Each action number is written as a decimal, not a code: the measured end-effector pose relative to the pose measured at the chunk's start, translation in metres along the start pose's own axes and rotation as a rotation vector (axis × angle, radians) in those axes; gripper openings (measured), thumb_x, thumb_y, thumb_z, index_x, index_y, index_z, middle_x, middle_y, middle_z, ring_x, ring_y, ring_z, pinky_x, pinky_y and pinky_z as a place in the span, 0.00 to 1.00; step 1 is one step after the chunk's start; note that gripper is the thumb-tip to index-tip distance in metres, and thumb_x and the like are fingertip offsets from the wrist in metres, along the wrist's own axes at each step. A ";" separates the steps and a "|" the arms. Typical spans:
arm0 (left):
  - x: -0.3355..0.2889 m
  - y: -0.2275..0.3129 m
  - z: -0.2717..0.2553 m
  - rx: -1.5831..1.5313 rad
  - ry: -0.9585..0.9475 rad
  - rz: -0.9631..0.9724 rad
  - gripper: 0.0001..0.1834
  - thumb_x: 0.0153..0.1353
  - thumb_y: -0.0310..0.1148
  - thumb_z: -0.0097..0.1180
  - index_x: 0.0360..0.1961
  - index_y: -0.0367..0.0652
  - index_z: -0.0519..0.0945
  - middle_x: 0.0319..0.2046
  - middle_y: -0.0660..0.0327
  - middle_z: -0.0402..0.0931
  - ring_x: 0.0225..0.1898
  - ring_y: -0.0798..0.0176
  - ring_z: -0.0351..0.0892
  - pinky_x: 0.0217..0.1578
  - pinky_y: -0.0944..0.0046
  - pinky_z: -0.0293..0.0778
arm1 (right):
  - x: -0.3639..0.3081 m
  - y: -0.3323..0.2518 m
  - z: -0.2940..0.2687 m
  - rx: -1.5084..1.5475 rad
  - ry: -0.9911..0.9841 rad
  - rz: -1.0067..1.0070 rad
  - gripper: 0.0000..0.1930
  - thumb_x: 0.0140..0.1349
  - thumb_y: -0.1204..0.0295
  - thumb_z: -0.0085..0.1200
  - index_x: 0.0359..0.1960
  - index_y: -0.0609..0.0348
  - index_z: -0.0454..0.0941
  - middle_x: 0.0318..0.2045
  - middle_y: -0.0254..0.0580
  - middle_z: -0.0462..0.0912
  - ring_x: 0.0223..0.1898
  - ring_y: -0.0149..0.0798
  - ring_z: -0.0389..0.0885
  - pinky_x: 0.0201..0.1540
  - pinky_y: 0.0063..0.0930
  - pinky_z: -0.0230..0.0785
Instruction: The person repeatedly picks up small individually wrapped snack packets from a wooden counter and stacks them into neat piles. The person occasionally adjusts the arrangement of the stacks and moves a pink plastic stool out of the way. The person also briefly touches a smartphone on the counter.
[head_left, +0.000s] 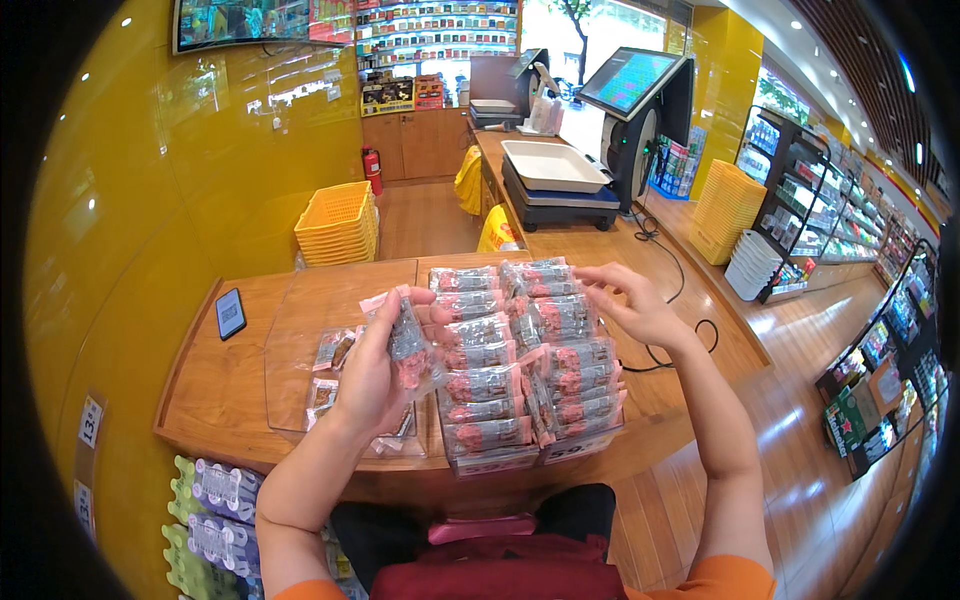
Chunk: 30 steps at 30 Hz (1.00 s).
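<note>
My left hand [372, 375] is closed round a small snack packet [408, 345] in clear, pink and grey wrapping. Right beside it stands a clear display box [495, 460] packed with two columns of similar snack packets [484, 384]. My right hand [632, 305] is at the far right corner of the box, its fingers stretched out and apart over the end packets. Whether its fingertips touch them I cannot tell. Several loose packets [325, 392] lie on the wooden counter [225, 400] to the left, partly hidden by my left hand and forearm.
A phone [231, 314] lies at the counter's left. Beyond stand stacked yellow baskets [338, 222], a scale with a white tray [555, 166] and a touchscreen [632, 80]. A black cable [683, 285] trails over the right side. Wrapped bottles [225, 492] are stacked below the left edge.
</note>
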<state>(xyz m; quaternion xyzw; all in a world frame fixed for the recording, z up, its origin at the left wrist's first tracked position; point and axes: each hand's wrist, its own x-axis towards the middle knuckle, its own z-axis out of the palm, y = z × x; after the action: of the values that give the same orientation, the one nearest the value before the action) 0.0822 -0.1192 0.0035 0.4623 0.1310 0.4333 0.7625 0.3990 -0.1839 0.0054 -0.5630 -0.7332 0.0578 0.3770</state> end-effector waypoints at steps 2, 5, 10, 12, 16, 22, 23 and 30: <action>0.001 -0.001 0.003 0.044 -0.011 0.040 0.22 0.71 0.49 0.34 0.55 0.44 0.66 0.39 0.59 0.75 0.39 0.63 0.76 0.37 0.65 0.72 | 0.002 -0.014 0.001 0.143 0.056 0.056 0.15 0.66 0.67 0.50 0.51 0.60 0.76 0.41 0.42 0.81 0.42 0.34 0.77 0.48 0.28 0.68; 0.005 -0.008 0.003 0.134 -0.085 0.099 0.29 0.71 0.53 0.33 0.64 0.46 0.57 0.46 0.60 0.72 0.43 0.65 0.75 0.43 0.64 0.72 | 0.007 -0.061 0.015 0.415 0.006 0.048 0.16 0.67 0.66 0.49 0.51 0.63 0.74 0.40 0.38 0.81 0.39 0.28 0.77 0.45 0.22 0.69; 0.009 -0.018 0.018 0.175 -0.129 0.104 0.32 0.69 0.55 0.34 0.66 0.46 0.56 0.48 0.62 0.70 0.50 0.68 0.71 0.52 0.62 0.68 | 0.012 -0.101 0.044 0.743 -0.296 0.176 0.15 0.65 0.70 0.52 0.50 0.66 0.73 0.36 0.36 0.80 0.37 0.25 0.78 0.42 0.19 0.71; 0.009 -0.019 0.018 0.276 -0.131 0.119 0.33 0.69 0.57 0.32 0.66 0.46 0.57 0.49 0.63 0.70 0.51 0.68 0.70 0.53 0.61 0.67 | 0.014 -0.103 0.047 0.824 -0.324 0.214 0.13 0.65 0.71 0.53 0.47 0.66 0.73 0.35 0.35 0.79 0.36 0.25 0.77 0.40 0.19 0.71; 0.007 -0.015 0.010 0.348 -0.122 0.117 0.36 0.68 0.61 0.28 0.66 0.45 0.58 0.50 0.63 0.70 0.50 0.69 0.69 0.52 0.60 0.65 | 0.018 -0.096 0.045 0.838 -0.292 0.278 0.10 0.64 0.73 0.53 0.43 0.65 0.73 0.35 0.34 0.79 0.36 0.23 0.77 0.38 0.19 0.72; -0.014 -0.021 -0.029 1.493 0.014 0.610 0.16 0.59 0.43 0.58 0.45 0.46 0.80 0.41 0.60 0.72 0.46 0.58 0.67 0.49 0.59 0.63 | 0.020 -0.072 0.049 0.667 -0.185 0.195 0.09 0.63 0.72 0.54 0.41 0.65 0.75 0.34 0.34 0.80 0.36 0.23 0.77 0.36 0.20 0.71; -0.024 -0.024 -0.024 1.469 -0.018 0.564 0.13 0.50 0.32 0.65 0.39 0.46 0.82 0.37 0.59 0.71 0.46 0.55 0.67 0.49 0.58 0.63 | 0.021 -0.070 0.052 0.621 -0.169 0.174 0.09 0.63 0.72 0.55 0.40 0.66 0.76 0.34 0.33 0.80 0.36 0.23 0.77 0.36 0.21 0.71; -0.030 -0.038 -0.029 1.442 -0.094 0.574 0.13 0.50 0.29 0.66 0.39 0.46 0.82 0.38 0.59 0.75 0.43 0.55 0.70 0.46 0.58 0.67 | 0.021 -0.075 0.054 0.155 -0.275 0.078 0.09 0.63 0.75 0.54 0.42 0.65 0.76 0.33 0.36 0.79 0.36 0.24 0.75 0.40 0.20 0.69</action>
<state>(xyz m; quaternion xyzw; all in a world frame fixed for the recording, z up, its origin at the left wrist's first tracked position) 0.0671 -0.1331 -0.0491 0.8779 0.2232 0.4012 0.1360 0.3056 -0.1748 0.0157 -0.5470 -0.7489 0.2053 0.3126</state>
